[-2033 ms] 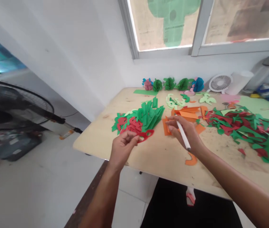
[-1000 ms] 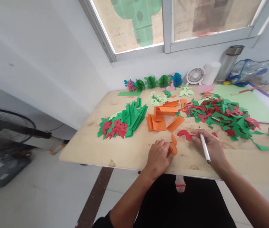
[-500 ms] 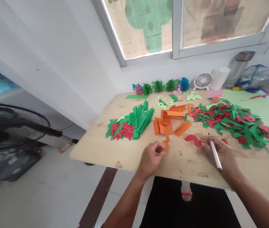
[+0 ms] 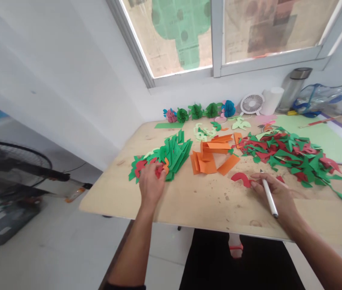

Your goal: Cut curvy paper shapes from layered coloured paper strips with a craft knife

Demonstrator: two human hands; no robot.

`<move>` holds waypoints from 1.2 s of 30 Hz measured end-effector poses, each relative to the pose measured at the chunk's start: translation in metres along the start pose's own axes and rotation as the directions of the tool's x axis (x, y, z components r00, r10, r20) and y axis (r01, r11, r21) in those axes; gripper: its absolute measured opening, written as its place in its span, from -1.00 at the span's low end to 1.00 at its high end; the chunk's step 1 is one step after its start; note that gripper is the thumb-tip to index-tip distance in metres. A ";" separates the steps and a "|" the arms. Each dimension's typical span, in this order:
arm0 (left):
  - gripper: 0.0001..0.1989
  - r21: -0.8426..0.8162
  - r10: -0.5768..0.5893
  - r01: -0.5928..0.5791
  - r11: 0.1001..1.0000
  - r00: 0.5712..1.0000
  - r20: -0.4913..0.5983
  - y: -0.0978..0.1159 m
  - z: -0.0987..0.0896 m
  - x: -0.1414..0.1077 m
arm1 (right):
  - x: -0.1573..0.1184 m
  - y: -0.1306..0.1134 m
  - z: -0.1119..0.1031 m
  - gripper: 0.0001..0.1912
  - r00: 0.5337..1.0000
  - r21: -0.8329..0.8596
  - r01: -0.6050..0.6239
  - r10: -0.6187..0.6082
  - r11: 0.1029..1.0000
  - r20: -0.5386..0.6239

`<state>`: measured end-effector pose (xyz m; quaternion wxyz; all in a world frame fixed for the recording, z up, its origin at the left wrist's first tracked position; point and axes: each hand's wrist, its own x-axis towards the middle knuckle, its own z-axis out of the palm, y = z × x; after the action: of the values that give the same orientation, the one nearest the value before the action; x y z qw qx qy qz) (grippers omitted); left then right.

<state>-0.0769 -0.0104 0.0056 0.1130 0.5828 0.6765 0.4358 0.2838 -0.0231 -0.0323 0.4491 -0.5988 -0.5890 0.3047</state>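
Observation:
My left hand point(image 4: 152, 183) is over the red petal cutouts point(image 4: 141, 166) at the left, its fingers closed on a small curved orange paper piece point(image 4: 166, 164). Folded green paper pieces point(image 4: 180, 155) lie just beyond it. In my right hand point(image 4: 276, 195) a white marker point(image 4: 269, 197) rests between the fingers, its dark end toward me. The thumb and fingertips of that hand pinch the end of a curved red paper piece point(image 4: 241, 177) on the table. Between the hands lie folded orange papers point(image 4: 205, 162).
A heap of red and green scraps point(image 4: 297, 157) covers the right of the wooden table point(image 4: 189, 205). Along the wall stand paper flowers point(image 4: 196, 111), a small white fan point(image 4: 252, 104) and a bottle point(image 4: 293, 90). Pale green cutouts point(image 4: 204, 131) lie at the back.
My left hand has moved left from beside the orange papers to the red and green pile, carrying the small orange piece. My right hand keeps its hold. The view has shifted slightly.

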 end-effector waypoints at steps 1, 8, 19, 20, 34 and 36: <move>-0.91 0.047 0.041 -0.041 0.998 0.999 -0.001 0.005 0.008 -0.006 | 0.000 -0.002 0.000 -0.68 1.000 -0.007 -0.009 0.009 1.000 0.003; -0.86 0.220 0.284 -0.334 0.916 0.930 0.233 0.048 0.073 -0.035 | 0.000 -0.004 0.000 -0.67 1.000 -0.001 -0.019 0.019 1.000 0.012; -0.90 0.376 0.383 -0.530 0.760 0.832 0.401 0.092 0.124 -0.019 | 0.002 0.000 0.001 -0.63 0.999 0.159 -0.043 0.046 0.986 -0.019; -0.89 0.384 0.383 -0.535 0.752 0.830 0.405 0.093 0.124 -0.020 | 0.001 -0.001 0.001 -0.63 0.998 0.174 -0.054 0.060 0.983 -0.027; -0.79 0.431 0.344 -0.489 0.758 0.862 0.372 0.088 0.117 -0.034 | 0.000 -0.015 -0.001 -0.61 0.993 0.208 -0.072 0.090 0.975 -0.080; -0.84 0.433 0.351 -0.500 0.750 0.856 0.379 0.090 0.130 -0.026 | 0.000 -0.013 -0.001 -0.61 0.991 0.222 -0.080 0.100 0.972 -0.084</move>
<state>0.0788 0.0211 -0.0160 -0.0588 0.7853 0.5933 0.1671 0.2786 -0.0244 -0.0200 0.5252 -0.5856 -0.5023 0.3590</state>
